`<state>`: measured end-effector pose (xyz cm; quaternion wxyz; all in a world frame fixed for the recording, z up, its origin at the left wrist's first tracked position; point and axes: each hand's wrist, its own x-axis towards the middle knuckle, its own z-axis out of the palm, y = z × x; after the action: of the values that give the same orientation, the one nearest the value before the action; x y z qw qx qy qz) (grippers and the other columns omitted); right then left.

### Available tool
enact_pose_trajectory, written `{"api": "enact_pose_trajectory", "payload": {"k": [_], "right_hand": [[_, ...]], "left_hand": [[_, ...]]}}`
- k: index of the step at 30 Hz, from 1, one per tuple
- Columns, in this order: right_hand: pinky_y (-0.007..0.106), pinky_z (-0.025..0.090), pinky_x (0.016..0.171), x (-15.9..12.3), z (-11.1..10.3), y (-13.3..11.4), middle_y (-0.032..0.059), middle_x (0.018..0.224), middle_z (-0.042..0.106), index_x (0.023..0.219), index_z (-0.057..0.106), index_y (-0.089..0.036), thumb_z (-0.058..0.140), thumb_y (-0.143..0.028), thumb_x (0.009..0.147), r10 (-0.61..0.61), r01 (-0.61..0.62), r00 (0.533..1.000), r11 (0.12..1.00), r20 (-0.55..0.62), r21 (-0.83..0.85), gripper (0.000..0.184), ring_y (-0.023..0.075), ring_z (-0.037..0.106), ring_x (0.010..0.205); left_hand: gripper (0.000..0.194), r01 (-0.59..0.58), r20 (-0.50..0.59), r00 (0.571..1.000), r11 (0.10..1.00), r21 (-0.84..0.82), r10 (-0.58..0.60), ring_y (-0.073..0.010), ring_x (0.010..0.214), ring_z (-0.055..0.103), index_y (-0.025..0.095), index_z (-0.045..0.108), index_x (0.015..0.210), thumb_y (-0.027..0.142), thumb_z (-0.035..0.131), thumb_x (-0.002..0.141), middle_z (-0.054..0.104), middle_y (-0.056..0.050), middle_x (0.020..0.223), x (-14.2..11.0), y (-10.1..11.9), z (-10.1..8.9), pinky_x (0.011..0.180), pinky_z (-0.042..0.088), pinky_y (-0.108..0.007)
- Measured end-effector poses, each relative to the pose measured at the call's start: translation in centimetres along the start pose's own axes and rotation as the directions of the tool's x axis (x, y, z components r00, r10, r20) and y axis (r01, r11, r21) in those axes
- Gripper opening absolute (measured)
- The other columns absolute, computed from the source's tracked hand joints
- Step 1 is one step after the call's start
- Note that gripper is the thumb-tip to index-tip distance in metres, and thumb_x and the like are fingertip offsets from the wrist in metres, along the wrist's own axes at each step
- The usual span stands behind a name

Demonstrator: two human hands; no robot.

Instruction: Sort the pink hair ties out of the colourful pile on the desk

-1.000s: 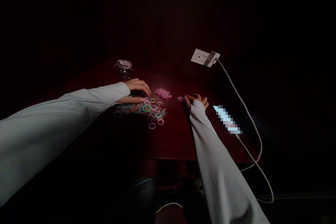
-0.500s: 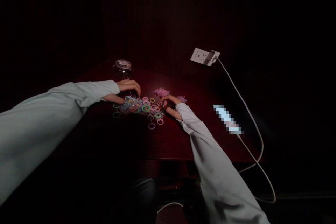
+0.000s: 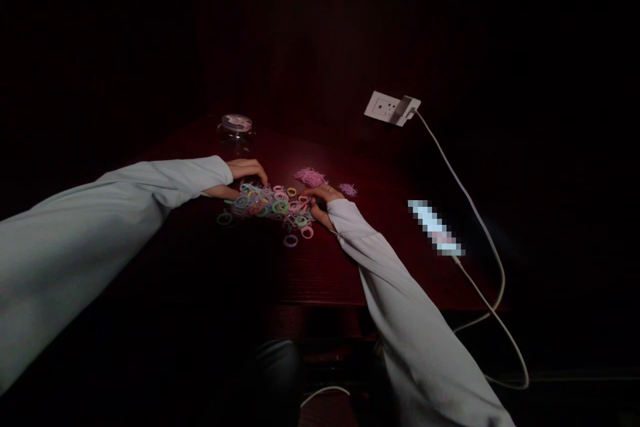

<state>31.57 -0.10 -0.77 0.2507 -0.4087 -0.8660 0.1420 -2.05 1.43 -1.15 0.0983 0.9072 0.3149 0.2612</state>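
Observation:
A heap of colourful hair ties (image 3: 265,201), small rings in pink, green, yellow and purple mixed with thin bands, lies on the dark red table (image 3: 320,273). My left hand (image 3: 247,170) rests at the heap's left side, fingers bent over its far edge and thumb apart along the near side. At the right edge my right hand (image 3: 325,200) touches the ties, index finger and thumb apart; a ring shows on one finger. Both hands look open, though the ties partly hide the fingertips. Past my right hand lies a pile of pink bands (image 3: 311,177), with a smaller purple-pink pile (image 3: 348,189) beside it.
A clear lidded jar (image 3: 237,133) stands behind my left hand. On the right lies a blurred-out phone (image 3: 435,227) with a white cable (image 3: 475,213) running to a charger (image 3: 404,109) in the wall socket (image 3: 383,107). The surroundings are very dark.
My right hand has moved slightly left, onto the edge of the heap, and its fingers have drawn closer together. My left hand has shifted little. The view has moved slightly.

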Motion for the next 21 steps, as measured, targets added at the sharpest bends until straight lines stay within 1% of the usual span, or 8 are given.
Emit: {"api": "enact_pose_trajectory", "payload": {"k": [3,5,8,11,14,17,19,21], "right_hand": [[0.031,0.053,0.096,0.3,0.5,-0.8,0.0059,0.109,0.072,0.117,0.080,-0.024,0.064,-0.014,0.091,-0.024,0.023,0.999,1.000,0.022,0.017,0.032,0.0197,0.067,0.100],[0.031,0.054,0.097,0.3,0.9,-1.4,0.0061,0.108,0.072,0.117,0.080,-0.024,0.064,-0.016,0.093,-0.035,0.034,0.999,0.999,0.026,0.029,0.030,0.0200,0.067,0.100],[0.031,0.054,0.095,0.0,1.3,-2.4,0.0060,0.108,0.071,0.120,0.080,-0.026,0.063,-0.019,0.097,-0.050,0.050,0.999,0.997,-0.002,0.056,0.030,0.0197,0.067,0.098],[0.032,0.054,0.094,-0.4,1.0,-2.9,0.0062,0.112,0.072,0.122,0.079,-0.027,0.061,-0.021,0.099,-0.075,0.075,0.997,0.993,-0.009,0.091,0.031,0.0197,0.067,0.098],[0.034,0.053,0.098,-0.2,0.8,-2.5,0.0060,0.111,0.074,0.121,0.078,-0.026,0.060,-0.020,0.097,-0.081,0.083,0.996,0.991,-0.026,0.106,0.030,0.0208,0.068,0.101],[0.035,0.053,0.098,0.3,0.9,-1.6,0.0066,0.107,0.075,0.115,0.079,-0.023,0.058,-0.018,0.096,-0.042,0.050,0.996,0.994,-0.083,0.100,0.029,0.0216,0.068,0.100],[0.035,0.053,0.098,0.4,0.9,-1.4,0.0068,0.106,0.076,0.112,0.079,-0.023,0.056,-0.018,0.097,-0.023,0.034,0.993,0.995,-0.116,0.098,0.027,0.0218,0.068,0.100],[0.035,0.053,0.098,0.3,0.8,-1.5,0.0064,0.108,0.077,0.113,0.078,-0.023,0.054,-0.021,0.100,-0.033,0.045,0.993,0.994,-0.117,0.101,0.027,0.0214,0.069,0.100]], "left_hand": [[0.046,-0.061,0.035,0.998,0.998,0.002,0.061,-0.0282,0.114,0.064,0.020,0.067,0.123,0.059,0.059,0.099,0.068,-0.011,0.123,0.4,1.1,-0.1,0.107,0.046,-0.041],[0.043,-0.068,0.045,0.997,0.998,-0.012,0.068,-0.0279,0.111,0.064,0.021,0.067,0.123,0.054,0.064,0.096,0.069,-0.011,0.123,0.8,1.7,-0.1,0.104,0.047,-0.040],[0.038,-0.076,0.064,0.995,0.996,-0.044,0.079,-0.0265,0.108,0.063,0.021,0.068,0.124,0.045,0.060,0.096,0.069,-0.011,0.125,1.2,2.3,-0.1,0.095,0.050,-0.035],[0.037,-0.084,0.059,0.994,0.994,-0.069,0.088,-0.0255,0.108,0.063,0.021,0.069,0.125,0.041,0.058,0.096,0.069,-0.011,0.125,1.4,2.5,-0.4,0.093,0.050,-0.033],[0.034,-0.080,0.043,0.996,0.995,-0.060,0.083,-0.0242,0.109,0.063,0.022,0.070,0.125,0.035,0.055,0.096,0.070,-0.009,0.124,1.7,2.7,-0.9,0.094,0.050,-0.032],[0.032,-0.089,-0.002,0.996,0.996,-0.022,0.089,-0.0237,0.108,0.064,0.023,0.073,0.119,0.029,0.051,0.097,0.072,-0.008,0.120,2.2,3.0,-1.6,0.100,0.047,-0.034],[0.031,-0.084,-0.036,0.996,0.996,-0.006,0.084,-0.0235,0.105,0.063,0.023,0.074,0.115,0.031,0.049,0.100,0.072,-0.007,0.115,2.5,3.5,-1.8,0.101,0.046,-0.035],[0.031,-0.049,-0.051,0.997,0.999,0.006,0.049,-0.0224,0.099,0.063,0.023,0.074,0.111,0.038,0.048,0.104,0.072,-0.005,0.106,2.7,4.1,-1.7,0.097,0.046,-0.034]]}}
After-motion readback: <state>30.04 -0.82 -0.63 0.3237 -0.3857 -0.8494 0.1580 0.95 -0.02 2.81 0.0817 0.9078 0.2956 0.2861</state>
